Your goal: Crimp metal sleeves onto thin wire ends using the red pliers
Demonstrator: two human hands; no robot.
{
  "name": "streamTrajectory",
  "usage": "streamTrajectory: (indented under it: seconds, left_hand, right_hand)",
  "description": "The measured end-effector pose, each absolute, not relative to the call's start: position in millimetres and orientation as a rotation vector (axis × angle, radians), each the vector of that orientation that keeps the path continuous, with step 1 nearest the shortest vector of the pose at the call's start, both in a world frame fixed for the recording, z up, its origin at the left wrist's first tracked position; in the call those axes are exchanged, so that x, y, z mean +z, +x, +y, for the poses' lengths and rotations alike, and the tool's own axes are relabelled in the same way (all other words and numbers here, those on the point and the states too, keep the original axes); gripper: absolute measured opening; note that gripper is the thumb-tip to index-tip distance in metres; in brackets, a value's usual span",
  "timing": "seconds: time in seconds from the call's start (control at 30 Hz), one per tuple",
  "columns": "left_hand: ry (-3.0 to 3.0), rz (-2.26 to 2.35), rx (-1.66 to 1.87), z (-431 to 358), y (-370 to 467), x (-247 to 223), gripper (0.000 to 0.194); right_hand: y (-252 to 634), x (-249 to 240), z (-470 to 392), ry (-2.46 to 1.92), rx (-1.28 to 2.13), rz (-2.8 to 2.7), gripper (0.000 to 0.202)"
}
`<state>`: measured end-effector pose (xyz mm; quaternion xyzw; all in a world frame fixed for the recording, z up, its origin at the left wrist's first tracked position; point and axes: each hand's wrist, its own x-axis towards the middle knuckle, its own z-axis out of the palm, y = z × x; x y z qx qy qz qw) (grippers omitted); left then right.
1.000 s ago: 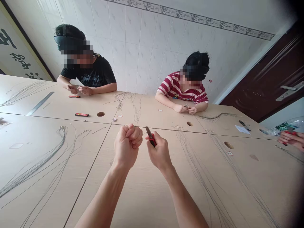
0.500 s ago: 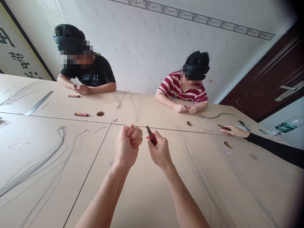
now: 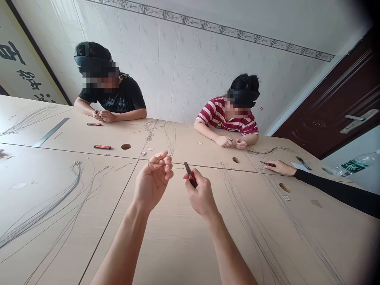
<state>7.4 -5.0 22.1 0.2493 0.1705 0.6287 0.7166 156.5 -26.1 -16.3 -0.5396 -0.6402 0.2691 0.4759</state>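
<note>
My left hand (image 3: 152,180) is raised above the table, palm partly turned up. Its fingers curl in toward the thumb; whatever lies between the fingertips is too small to make out. To its right, my right hand (image 3: 200,192) is wrapped around small pliers (image 3: 190,174) with red and black handles, their dark jaws pointing up and away from me. A gap separates the plier tips from my left fingers. Thin wires with small gold-coloured ends (image 3: 243,213) lie on the table right of my hands, and a thicker wire bundle (image 3: 65,194) lies to the left.
Two people (image 3: 111,95) sit across the table (image 3: 178,245), hands together. From the right, another person's dark-sleeved arm (image 3: 332,190) reaches in with pliers. A metal ruler (image 3: 52,132), a red-black marker-like stick (image 3: 102,147), a round table hole (image 3: 126,146) and a plastic bottle (image 3: 356,164) are around.
My left hand has loosened from a tight fist and moved left, showing its palm. My right hand keeps the pliers, slightly lower. The arm at the right has shifted left.
</note>
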Motion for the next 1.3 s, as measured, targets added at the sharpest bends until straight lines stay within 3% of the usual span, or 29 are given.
streamTrajectory:
  seconds: [0.33, 0.8, 1.3]
  left_hand:
    - [1.15, 1.001, 1.233, -22, 1, 30, 0.019]
    - [1.312, 0.991, 1.21, -26, 14, 27, 0.02]
    - [1.339, 0.972, 1.141, -32, 17, 31, 0.022]
  right_hand:
    - [161, -5, -34, -1.353, 0.643, -1.561, 0.006]
    - [157, -3, -38, -1.252, 0.676, -1.584, 0.003]
    - [162, 10, -44, -1.015, 0.772, -1.455, 0.022]
